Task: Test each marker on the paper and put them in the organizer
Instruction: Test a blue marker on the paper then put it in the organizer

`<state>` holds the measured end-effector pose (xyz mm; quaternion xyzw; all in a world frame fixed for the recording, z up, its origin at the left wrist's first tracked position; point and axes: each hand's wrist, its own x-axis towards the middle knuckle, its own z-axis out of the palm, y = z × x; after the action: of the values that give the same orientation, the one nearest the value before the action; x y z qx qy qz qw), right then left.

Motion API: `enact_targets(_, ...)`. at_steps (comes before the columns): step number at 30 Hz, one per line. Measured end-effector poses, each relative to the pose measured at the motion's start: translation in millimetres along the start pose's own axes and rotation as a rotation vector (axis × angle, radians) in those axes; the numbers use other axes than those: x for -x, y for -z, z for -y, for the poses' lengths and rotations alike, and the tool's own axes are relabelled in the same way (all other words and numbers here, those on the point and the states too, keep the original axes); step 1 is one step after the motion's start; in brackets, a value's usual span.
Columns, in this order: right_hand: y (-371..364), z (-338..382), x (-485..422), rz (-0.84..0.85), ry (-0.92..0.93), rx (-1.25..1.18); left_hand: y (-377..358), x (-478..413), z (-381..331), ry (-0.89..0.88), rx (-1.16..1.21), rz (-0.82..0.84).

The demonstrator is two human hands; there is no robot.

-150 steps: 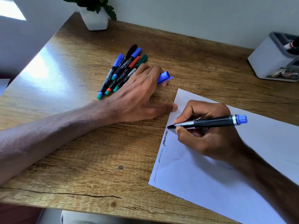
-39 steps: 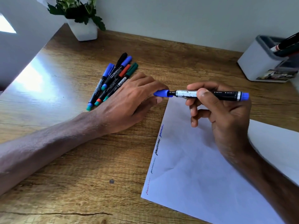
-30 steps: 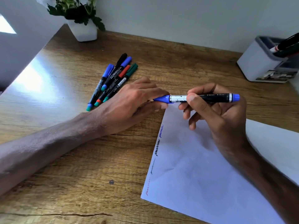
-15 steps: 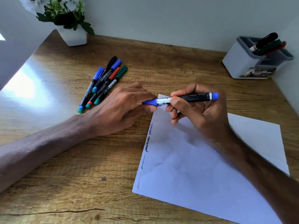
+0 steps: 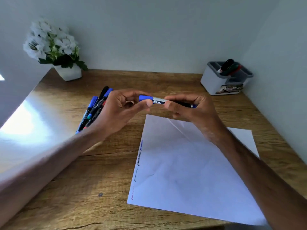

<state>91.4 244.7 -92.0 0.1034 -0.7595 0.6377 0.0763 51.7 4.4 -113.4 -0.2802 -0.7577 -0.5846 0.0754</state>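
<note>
Cap's on! Five seconds back the right hand [image 5: 191,108] was scribbling on the paper [image 5: 191,163]. Since then the blue cap [image 5: 145,97] has met the tip, and both hands have lifted off the counter [image 5: 83,188]. The blue marker [image 5: 159,100] now lies level in the air between them, just past the paper's 12 o'clock edge. The left hand [image 5: 119,112] pinches the cap between thumb and fingertips. The right hand is curled round the dark barrel, looking set to squeeze the two together.

The test looks done for this one. A fresh blue squiggle [image 5: 141,145] tops the row down the paper's 9 o'clock edge, above a black one, a fainter one and a red one nearest the viewer. The head has tipped up too, bringing the far corner into view, and that reads as lining up the drop-off.

Now the containers. The organizer [image 5: 214,82] is a white box with a grey divided top, sitting at 2 o'clock from the hands and well apart from them. The stored markers [image 5: 228,66] lean together in one rear compartment: a black, a green and a red, as best I can tell. I can't see into the front slots. At the left hand's 9 o'clock, the pile of markers [image 5: 94,108] waits untested, partly hidden by that hand. A potted plant [image 5: 68,73] stands at 10 o'clock.
</note>
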Motion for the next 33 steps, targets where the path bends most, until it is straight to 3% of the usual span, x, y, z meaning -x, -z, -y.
enact_targets(6, 14, 3, -5, -0.017, 0.183, 0.334, -29, -20, -10, -0.03, 0.054, -0.009)
enact_targets(10, 20, 5, -8, -0.121, 0.24, 0.525, -49, -32, -11, 0.015, 0.05, 0.007)
enact_targets(16, 41, 12, -20, -0.319, 0.188, 0.46, -55, -32, 16, 0.132, -0.107, 0.168)
enact_targets(21, 61, 33, -44, -0.511, 0.322, 0.433, -55, -31, 16, 0.128, -0.142, 0.188)
enact_targets(26, 87, 48, -72, -0.715, 0.489, 0.571, -55, -31, 18, 0.138, -0.139, 0.179)
enact_targets(29, 100, 39, -82, -0.751, 0.508, 0.642, -55, -31, 19, 0.147, -0.145, 0.181)
enact_targets(33, 112, 19, -88, -0.699, 0.405, 0.722, -55, -32, 19, 0.161, -0.144, 0.183)
